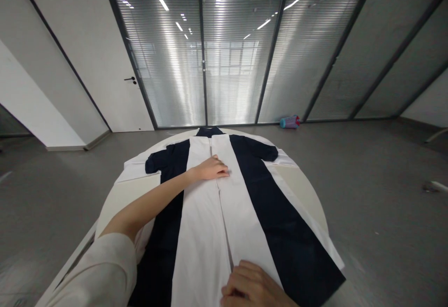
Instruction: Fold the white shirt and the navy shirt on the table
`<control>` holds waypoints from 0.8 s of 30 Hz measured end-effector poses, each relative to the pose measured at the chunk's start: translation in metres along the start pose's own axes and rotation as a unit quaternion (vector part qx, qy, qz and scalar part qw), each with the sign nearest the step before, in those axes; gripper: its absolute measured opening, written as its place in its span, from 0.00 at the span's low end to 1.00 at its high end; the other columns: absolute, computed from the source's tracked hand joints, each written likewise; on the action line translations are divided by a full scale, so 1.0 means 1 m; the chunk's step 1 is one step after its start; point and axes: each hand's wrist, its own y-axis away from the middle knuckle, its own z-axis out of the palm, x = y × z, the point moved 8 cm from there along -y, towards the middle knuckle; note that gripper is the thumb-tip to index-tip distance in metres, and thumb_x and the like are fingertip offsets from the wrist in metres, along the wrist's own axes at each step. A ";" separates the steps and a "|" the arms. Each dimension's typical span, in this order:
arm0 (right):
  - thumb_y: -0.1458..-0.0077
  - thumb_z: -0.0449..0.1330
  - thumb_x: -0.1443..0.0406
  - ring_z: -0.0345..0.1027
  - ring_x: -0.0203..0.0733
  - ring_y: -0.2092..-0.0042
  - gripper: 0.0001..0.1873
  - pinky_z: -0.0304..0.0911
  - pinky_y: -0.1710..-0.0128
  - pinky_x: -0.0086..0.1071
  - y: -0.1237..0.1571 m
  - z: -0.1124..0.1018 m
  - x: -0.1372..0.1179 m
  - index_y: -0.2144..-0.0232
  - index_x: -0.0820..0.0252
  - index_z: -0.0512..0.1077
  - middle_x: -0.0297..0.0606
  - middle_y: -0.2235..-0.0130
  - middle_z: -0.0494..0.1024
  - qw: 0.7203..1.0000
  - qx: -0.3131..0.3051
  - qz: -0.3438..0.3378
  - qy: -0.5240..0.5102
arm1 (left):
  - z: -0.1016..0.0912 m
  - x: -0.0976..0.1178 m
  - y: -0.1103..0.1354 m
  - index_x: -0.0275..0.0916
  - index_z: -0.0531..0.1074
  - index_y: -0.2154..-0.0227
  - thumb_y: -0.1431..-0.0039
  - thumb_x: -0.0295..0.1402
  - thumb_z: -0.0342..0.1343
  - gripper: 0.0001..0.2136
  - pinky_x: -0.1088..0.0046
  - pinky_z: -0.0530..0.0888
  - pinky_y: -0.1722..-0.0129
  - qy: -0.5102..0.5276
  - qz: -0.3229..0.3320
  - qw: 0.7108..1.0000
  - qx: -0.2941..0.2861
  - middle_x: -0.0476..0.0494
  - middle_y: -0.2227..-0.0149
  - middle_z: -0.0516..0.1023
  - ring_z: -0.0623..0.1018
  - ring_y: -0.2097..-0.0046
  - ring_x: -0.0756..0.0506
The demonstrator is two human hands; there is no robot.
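In a grey-floored room with glass partitions (210,64), we are working at a round white table (308,199). A navy-and-white dress (210,213) is lying flat along its middle. Our left hand (212,168) is pressing open-palmed near the collar, smoothing it; our right hand (254,286), fingers curled, is pinning the hem at the near edge, gripping nothing visible.

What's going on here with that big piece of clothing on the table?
A person has a navy and white garment spread flat on a round white table, collar at the far end. The left hand lies flat on the white centre panels, far up the garment, while the right hand rests on them at the near end.
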 end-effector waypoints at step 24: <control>0.30 0.53 0.63 0.67 0.32 0.67 0.14 0.60 0.64 0.29 0.002 -0.014 0.005 0.67 0.58 0.74 0.32 0.69 0.78 0.994 0.076 0.008 -0.078 | -0.009 0.034 0.032 0.41 0.73 0.48 0.33 0.47 0.53 0.19 0.61 0.64 0.41 0.012 -0.027 0.998 0.064 0.38 0.49 0.76 0.74 0.46 0.40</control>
